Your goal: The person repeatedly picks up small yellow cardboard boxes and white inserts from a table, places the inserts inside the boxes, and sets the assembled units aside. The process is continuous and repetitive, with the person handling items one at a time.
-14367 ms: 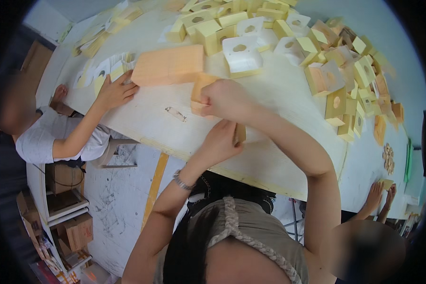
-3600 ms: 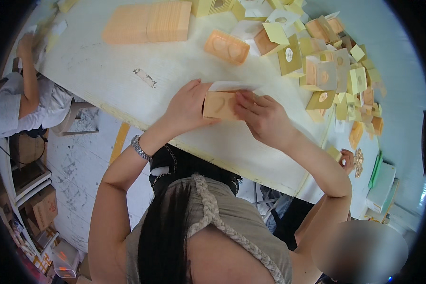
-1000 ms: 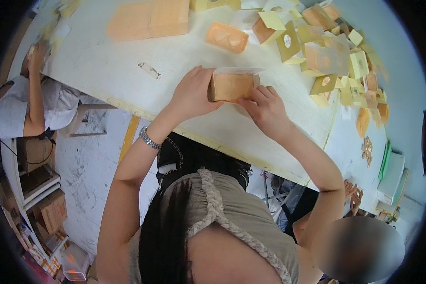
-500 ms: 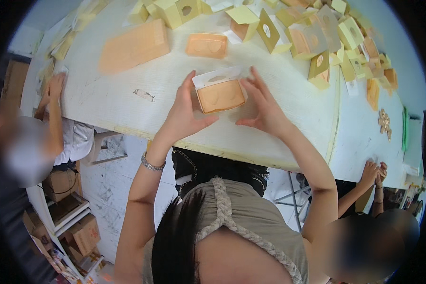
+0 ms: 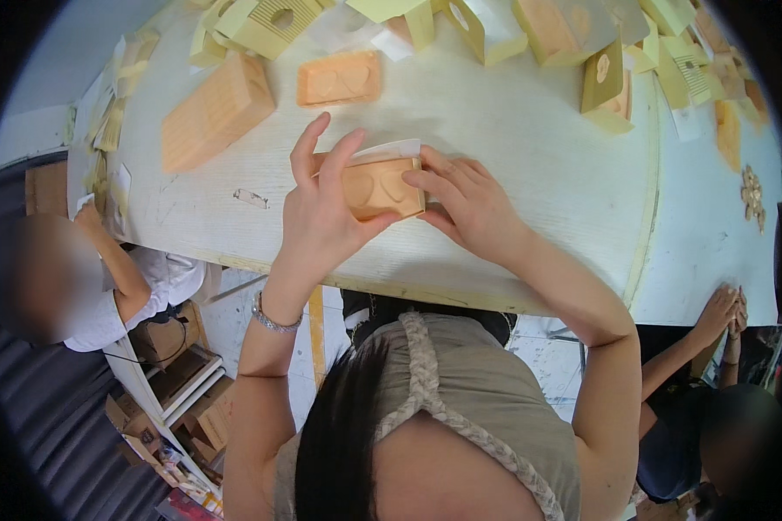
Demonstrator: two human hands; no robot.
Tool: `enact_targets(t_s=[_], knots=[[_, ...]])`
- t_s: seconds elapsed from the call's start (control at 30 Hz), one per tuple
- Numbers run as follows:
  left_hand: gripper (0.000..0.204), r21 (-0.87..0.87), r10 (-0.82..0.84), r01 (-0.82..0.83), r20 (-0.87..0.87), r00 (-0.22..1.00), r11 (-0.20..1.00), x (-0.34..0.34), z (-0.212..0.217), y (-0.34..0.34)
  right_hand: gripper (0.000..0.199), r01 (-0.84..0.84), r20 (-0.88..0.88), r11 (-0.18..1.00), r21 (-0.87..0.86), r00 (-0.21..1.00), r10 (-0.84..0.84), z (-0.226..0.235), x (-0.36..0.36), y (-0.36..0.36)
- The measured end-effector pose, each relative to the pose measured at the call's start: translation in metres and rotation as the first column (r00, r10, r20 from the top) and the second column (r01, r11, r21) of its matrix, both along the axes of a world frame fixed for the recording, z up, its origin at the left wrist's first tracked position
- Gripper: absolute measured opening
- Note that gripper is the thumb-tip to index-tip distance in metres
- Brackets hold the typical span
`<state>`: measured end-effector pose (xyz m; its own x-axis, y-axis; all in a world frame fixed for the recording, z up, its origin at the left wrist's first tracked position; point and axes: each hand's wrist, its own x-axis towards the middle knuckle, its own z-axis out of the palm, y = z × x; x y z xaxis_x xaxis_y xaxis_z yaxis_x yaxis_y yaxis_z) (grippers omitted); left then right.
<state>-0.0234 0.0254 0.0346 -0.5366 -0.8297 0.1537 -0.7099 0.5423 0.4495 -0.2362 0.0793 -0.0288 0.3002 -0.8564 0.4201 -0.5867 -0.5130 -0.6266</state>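
Item in hand: small orange tray [image 5: 381,186] with two heart-shaped hollows, held just above the white table [image 5: 530,165], near its front edge.
Left hand [image 5: 321,208]: fingers clamped on the tray's left end, index and middle raised.
Right hand [image 5: 465,201]: fingertips pressed on the tray's right end.
White slip [image 5: 382,150]: lay along the tray's far edge, seemingly not yet seated.
Done, as judged: one like tray [image 5: 340,78] and an orange block [image 5: 217,111] lay set aside.
Left: many yellow boxes [image 5: 573,35] lay unsorted beyond.
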Motion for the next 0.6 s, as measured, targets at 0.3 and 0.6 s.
enact_targets(t_s=[0.3,0.6], knots=[[0.102,-0.027,0.068,-0.067,0.042,0.997,0.997,-0.01,-0.001,0.005,0.057,0.048,0.08,0.999,-0.018,0.996,-0.046,-0.005,0.004,0.004],[0.095,0.143,-0.068,0.09,-0.15,0.986,0.986,0.009,0.001,-0.009,0.06,0.067,0.108,0.997,-0.04,0.992,-0.062,-0.003,0.006,-0.001]])
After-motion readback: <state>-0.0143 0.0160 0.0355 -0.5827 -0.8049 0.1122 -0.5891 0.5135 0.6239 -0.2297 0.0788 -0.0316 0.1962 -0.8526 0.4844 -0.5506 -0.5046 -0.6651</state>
